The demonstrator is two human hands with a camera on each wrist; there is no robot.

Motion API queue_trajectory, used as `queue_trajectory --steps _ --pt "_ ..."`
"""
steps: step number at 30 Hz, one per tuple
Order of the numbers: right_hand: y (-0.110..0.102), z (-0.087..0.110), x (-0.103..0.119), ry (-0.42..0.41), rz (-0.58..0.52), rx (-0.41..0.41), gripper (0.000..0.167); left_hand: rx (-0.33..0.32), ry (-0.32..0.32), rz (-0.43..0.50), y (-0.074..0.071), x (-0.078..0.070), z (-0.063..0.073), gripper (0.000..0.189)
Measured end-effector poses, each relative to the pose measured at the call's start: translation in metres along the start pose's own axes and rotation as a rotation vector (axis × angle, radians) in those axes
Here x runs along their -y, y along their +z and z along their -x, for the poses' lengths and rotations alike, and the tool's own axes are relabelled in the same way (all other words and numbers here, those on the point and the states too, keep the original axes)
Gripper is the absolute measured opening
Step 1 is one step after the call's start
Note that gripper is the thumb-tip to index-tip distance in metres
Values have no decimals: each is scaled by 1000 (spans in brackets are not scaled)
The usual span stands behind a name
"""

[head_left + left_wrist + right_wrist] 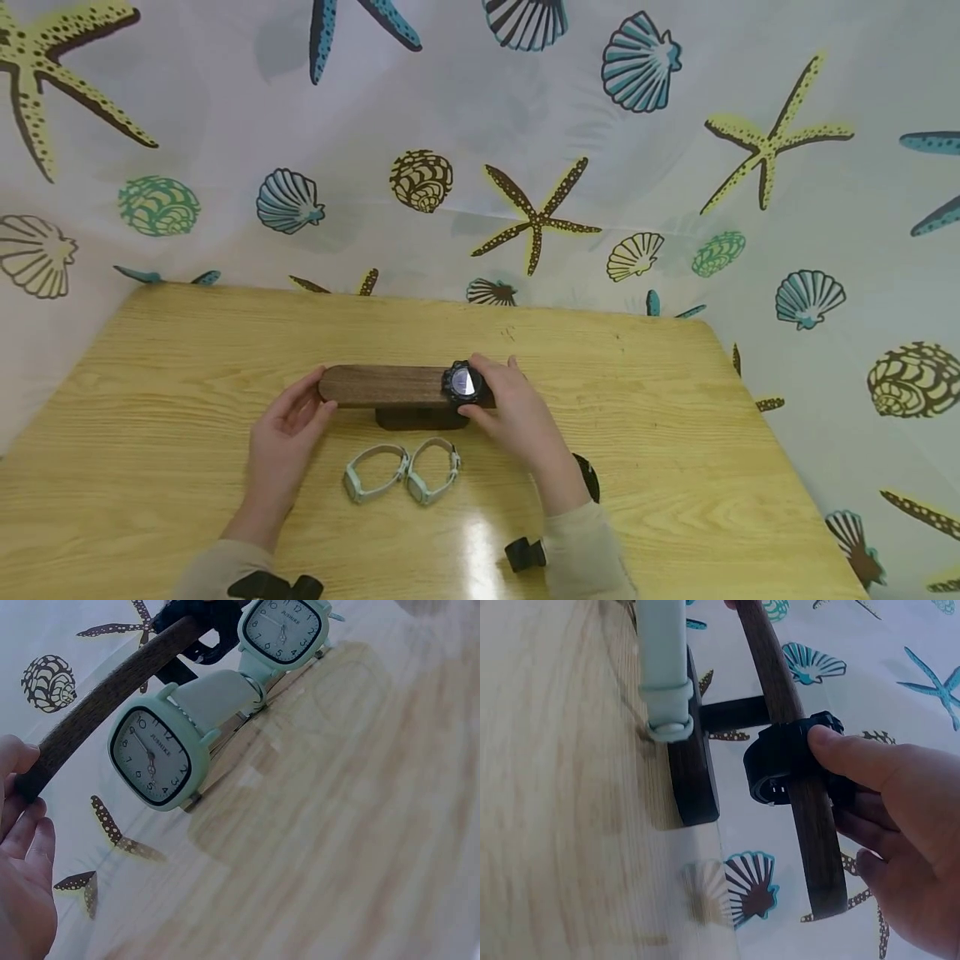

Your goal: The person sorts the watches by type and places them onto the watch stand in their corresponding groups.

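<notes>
My L hand (281, 442) pinches the wooden bar (386, 385) of the stand at its L end, prob. to steady it, while my R hand (521, 412) grips the black watch (462, 382), thumb & fingers on opp. sides. That watch is right at my R fingertips, strap round the bar, prob. so its face shows. Two mint watches (150, 757) rest on edge betw. my hands, nearer me, looped straps prob. propping them. No containers visible; bar's the only holder, w/ the black watch on it.

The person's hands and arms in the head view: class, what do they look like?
The left hand and right hand are ungloved. The sleeves are pale beige, ending near the wrists. Small black fittings show at both sleeves.
</notes>
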State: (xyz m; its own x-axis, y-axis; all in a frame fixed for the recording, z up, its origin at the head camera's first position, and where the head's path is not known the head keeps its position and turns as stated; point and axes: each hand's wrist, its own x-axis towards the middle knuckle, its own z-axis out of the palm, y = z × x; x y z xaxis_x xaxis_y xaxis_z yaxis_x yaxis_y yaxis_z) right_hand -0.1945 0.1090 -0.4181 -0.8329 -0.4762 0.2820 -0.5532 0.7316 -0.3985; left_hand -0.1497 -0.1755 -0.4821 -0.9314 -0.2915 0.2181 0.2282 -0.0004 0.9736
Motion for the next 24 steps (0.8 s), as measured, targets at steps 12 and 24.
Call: queue_trajectory --steps 12,24 --pt "5 0 5 53 14 2 65 10 20 9 0 -1 1 46" --pt "-7 9 7 53 -34 -10 71 13 15 -10 -1 0 0 47"
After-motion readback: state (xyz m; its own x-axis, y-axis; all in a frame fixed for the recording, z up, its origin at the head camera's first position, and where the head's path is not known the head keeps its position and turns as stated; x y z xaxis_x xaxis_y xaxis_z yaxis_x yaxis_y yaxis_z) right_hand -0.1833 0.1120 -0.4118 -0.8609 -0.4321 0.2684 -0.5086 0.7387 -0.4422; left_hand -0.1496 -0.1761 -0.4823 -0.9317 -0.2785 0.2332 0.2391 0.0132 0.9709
